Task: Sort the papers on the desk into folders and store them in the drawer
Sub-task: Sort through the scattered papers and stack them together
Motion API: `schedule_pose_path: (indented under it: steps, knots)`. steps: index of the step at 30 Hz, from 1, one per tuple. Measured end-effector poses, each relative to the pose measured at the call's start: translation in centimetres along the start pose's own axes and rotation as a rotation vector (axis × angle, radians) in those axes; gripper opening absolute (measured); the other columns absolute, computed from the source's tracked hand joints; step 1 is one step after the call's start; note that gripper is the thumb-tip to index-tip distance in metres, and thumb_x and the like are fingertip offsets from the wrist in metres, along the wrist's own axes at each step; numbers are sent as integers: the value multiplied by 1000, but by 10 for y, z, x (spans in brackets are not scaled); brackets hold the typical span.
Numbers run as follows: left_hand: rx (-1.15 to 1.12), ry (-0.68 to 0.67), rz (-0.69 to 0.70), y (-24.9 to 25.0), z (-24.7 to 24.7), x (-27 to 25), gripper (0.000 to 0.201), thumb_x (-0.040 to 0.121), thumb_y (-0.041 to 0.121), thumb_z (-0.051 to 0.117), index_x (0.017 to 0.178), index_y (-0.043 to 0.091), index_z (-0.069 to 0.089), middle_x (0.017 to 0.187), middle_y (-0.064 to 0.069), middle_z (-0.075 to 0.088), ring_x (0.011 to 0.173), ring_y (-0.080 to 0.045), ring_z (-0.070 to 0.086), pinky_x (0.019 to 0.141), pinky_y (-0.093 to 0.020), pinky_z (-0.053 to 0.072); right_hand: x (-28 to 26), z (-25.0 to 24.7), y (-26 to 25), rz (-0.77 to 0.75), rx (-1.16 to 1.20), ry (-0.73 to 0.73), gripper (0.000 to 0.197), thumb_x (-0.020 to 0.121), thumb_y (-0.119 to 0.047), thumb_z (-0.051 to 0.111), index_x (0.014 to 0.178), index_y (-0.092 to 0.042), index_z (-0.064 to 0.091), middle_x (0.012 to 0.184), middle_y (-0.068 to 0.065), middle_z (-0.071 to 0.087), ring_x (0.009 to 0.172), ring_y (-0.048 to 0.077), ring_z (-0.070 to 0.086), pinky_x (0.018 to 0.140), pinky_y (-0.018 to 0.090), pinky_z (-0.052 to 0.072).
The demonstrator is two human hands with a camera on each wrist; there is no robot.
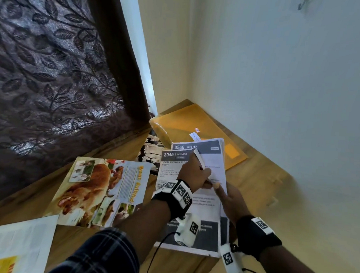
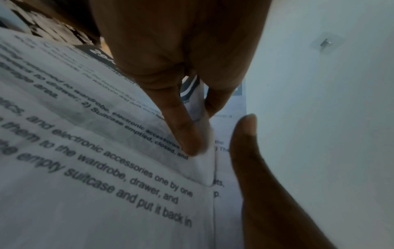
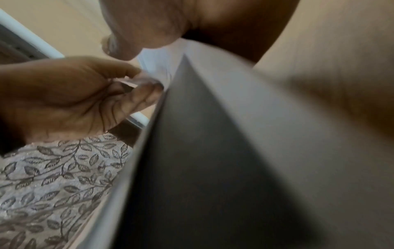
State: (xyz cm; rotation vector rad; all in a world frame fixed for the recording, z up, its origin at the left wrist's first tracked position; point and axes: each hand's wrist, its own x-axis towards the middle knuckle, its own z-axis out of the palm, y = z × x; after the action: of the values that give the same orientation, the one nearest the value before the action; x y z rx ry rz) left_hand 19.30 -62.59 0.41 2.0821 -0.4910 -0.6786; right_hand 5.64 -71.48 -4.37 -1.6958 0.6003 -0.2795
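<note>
A stack of printed white sheets [image 1: 208, 207] is held just above the wooden desk [image 1: 255, 181]. The top sheet [image 1: 171, 167] is headed "2945 BEDROOM"; the one beneath [image 1: 197, 147] reads "3566 KITCHEN". My left hand [image 1: 202, 168] pinches the top sheet's right edge, which curls upward [image 2: 204, 151]. My right hand [image 1: 220, 189] grips the stack at its right side, thumb [image 2: 245, 134] on top and fingers hidden underneath. In the right wrist view the left hand [image 3: 147, 82] pinches the sheet beside the stack's edge [image 3: 192, 134]. A yellow folder [image 1: 186, 120] lies behind, in the desk's corner.
A colour "Bear Island" spread [image 1: 102, 190] lies to the left, a black-and-white page [image 1: 149, 149] beyond it, and another printed sheet [image 1: 15, 242] at the near left. A dark leaf-patterned curtain [image 1: 43, 78] hangs on the left; a pale wall [image 1: 280, 78] bounds the right.
</note>
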Motion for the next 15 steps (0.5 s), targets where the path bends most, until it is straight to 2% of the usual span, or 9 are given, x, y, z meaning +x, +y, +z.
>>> schedule_pose_path:
  steps: [1, 3, 4, 6, 8, 10, 11, 13, 15]
  knots:
    - [-84, -15, -18, 0, 1, 1, 56, 82, 30, 70, 129, 25, 42, 97, -9, 70, 83, -31, 72, 80, -46, 60, 0, 0, 1, -17, -44, -16, 44, 77, -69, 61, 100, -32, 68, 93, -13, 75, 85, -1, 70, 68, 20, 56]
    - [-234, -90, -34, 2, 1, 0, 52, 82, 38, 72, 126, 31, 46, 88, -13, 71, 73, -33, 74, 72, -48, 62, 2, 2, 6, -35, -76, -19, 22, 84, -42, 71, 100, -27, 68, 91, -10, 76, 83, 1, 70, 67, 25, 56]
    - [-204, -100, -2, 2, -1, -2, 51, 85, 41, 71, 129, 32, 47, 88, -12, 71, 76, -30, 74, 74, -46, 62, 3, 2, 8, -24, -67, 1, 11, 89, -26, 70, 99, -25, 68, 90, -7, 76, 81, 1, 71, 66, 26, 55]
    - [-7, -43, 99, -6, -11, -6, 50, 90, 43, 66, 134, 28, 48, 106, -4, 71, 97, -20, 70, 88, -39, 56, 5, 1, 8, 30, 25, 39, 12, 93, -8, 65, 98, -18, 69, 91, 1, 77, 81, 8, 73, 66, 27, 57]
    - [113, 123, 196, -23, -27, -10, 50, 89, 38, 67, 133, 24, 50, 124, 2, 60, 112, -13, 56, 96, -34, 46, 5, -3, 5, 80, 180, 54, 13, 93, -3, 62, 103, -7, 69, 94, 8, 78, 86, 23, 75, 68, 33, 61]
    - [127, 311, 215, -48, -46, -15, 54, 84, 33, 71, 131, 21, 47, 125, 5, 52, 115, -13, 47, 97, -33, 40, 4, -7, 0, 103, 305, 57, 17, 94, -2, 61, 109, -1, 67, 98, 11, 77, 89, 30, 75, 71, 39, 62]
    - [114, 374, 173, -62, -54, -17, 58, 83, 33, 72, 132, 19, 45, 125, 5, 51, 117, -16, 47, 97, -35, 40, 3, -8, -1, 113, 344, 49, 19, 94, -3, 61, 112, 0, 67, 102, 13, 77, 92, 32, 74, 74, 43, 62]
    - [16, 411, 22, -82, -69, -23, 73, 84, 37, 72, 144, 16, 36, 141, -5, 47, 130, -28, 45, 105, -44, 40, 4, -9, -4, 133, 397, 21, 22, 95, -7, 60, 116, -1, 65, 109, 16, 74, 99, 36, 72, 83, 52, 59]
    - [-214, 359, -86, -90, -79, -28, 73, 89, 37, 69, 149, 16, 33, 146, -9, 48, 130, -26, 50, 105, -44, 42, 5, -8, -11, 143, 432, -23, 24, 96, -10, 59, 118, -2, 64, 112, 17, 73, 102, 37, 70, 87, 55, 57]
